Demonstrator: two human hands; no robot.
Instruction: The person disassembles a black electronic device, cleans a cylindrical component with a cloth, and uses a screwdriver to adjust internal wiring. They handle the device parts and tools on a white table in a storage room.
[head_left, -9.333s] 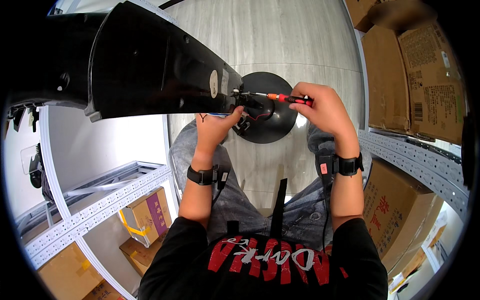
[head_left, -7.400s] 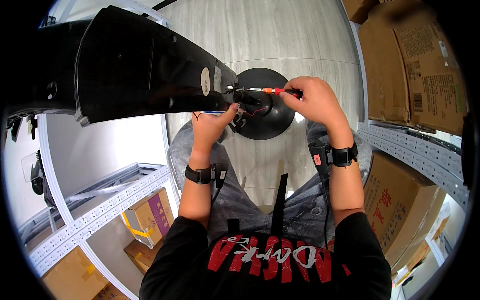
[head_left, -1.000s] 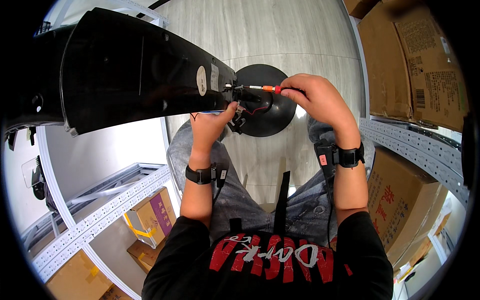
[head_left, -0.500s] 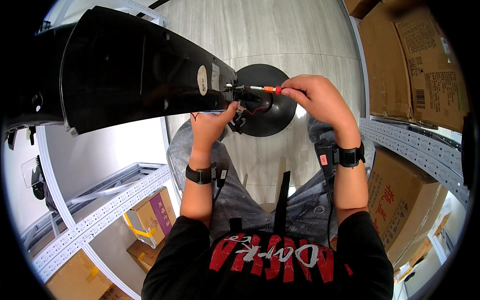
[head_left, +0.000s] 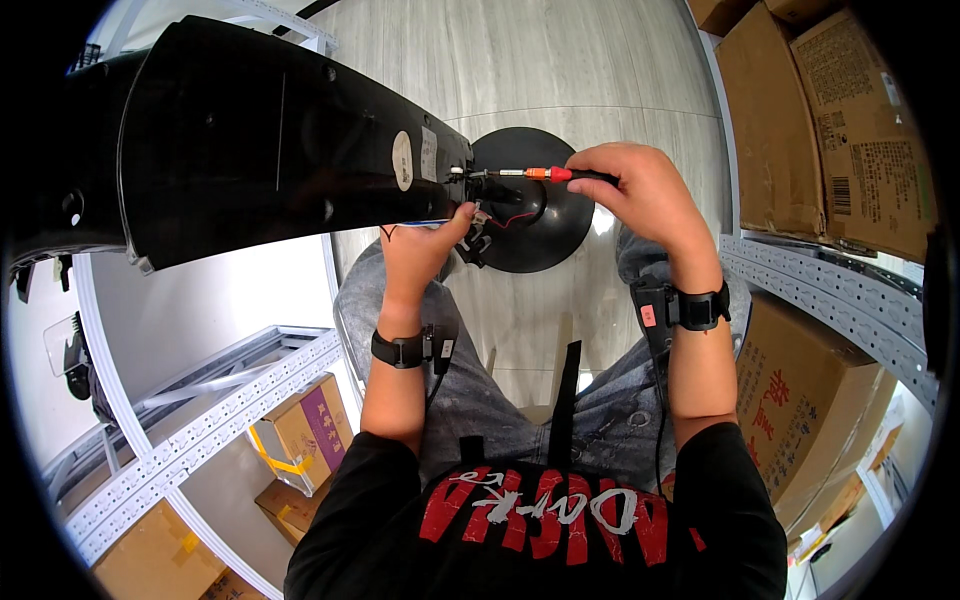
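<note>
A long, glossy black housing [head_left: 260, 140] with two pale labels stretches in from the left. Its narrow end shows small white and metal fittings and a thin red wire [head_left: 516, 216]. My left hand [head_left: 420, 250] grips the lower edge of that end, thumb on top and the other fingers hidden beneath. In my right hand [head_left: 630, 190] is a screwdriver [head_left: 545, 175] with a red, orange and black handle, pinched at the rear part. Its shaft points left and the tip meets the fittings; the exact contact is too small to make out.
Below the housing's end, a round black base [head_left: 560, 220] rests on the grey tiled floor [head_left: 530, 70]. White metal shelving [head_left: 240, 400] stands at left. Cardboard boxes [head_left: 770, 130] are stacked on shelves at right, and a smaller box [head_left: 300, 430] sits at lower left.
My right fingers have shifted back along the screwdriver, baring more of its red and black handle. The left hand holds the same place, and the housing has barely moved.
</note>
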